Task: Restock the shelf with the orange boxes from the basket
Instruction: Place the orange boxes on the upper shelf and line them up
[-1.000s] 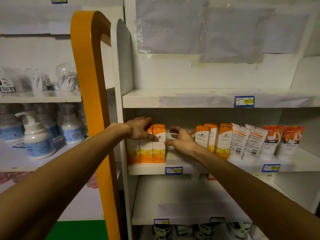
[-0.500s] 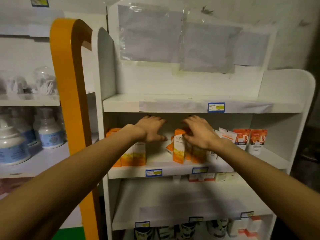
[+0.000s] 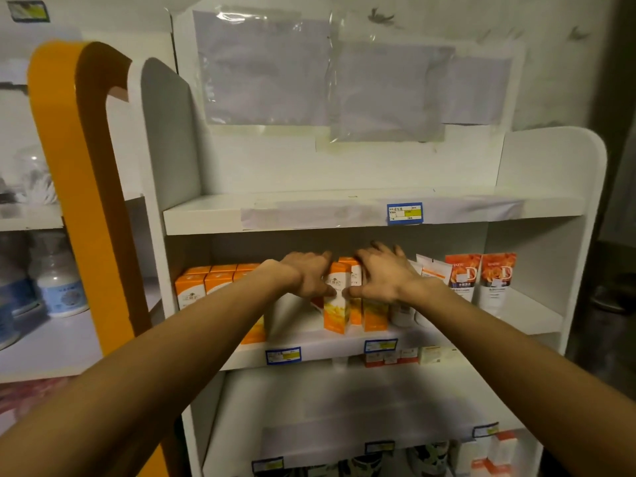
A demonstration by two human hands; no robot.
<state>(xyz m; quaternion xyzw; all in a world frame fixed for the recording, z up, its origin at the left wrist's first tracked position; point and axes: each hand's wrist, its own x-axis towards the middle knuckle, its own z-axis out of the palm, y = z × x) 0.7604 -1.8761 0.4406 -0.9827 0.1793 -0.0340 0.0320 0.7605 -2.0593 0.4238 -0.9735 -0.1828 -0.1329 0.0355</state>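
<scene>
Orange boxes stand in two groups on the middle shelf [image 3: 327, 352]: one group at the left end [image 3: 196, 287], another in the centre [image 3: 339, 304]. My left hand [image 3: 306, 273] grips the left side of the centre group, with its thumb on the front box. From the other side, my right hand [image 3: 382, 273] lies over the tops of the same boxes with fingers spread, its thumb touching the front box. A gap separates the two groups. The basket is not in view.
White and orange tubes [image 3: 481, 280] stand to the right of the boxes. The top shelf [image 3: 309, 215] and lower shelf [image 3: 344, 407] are white boards. An orange post [image 3: 79, 187] and a rack with pump bottles [image 3: 58, 287] stand at left.
Both hands left the left-hand box group and moved right onto the centre group. The view shifted, so the shelf sits further left and lower.
</scene>
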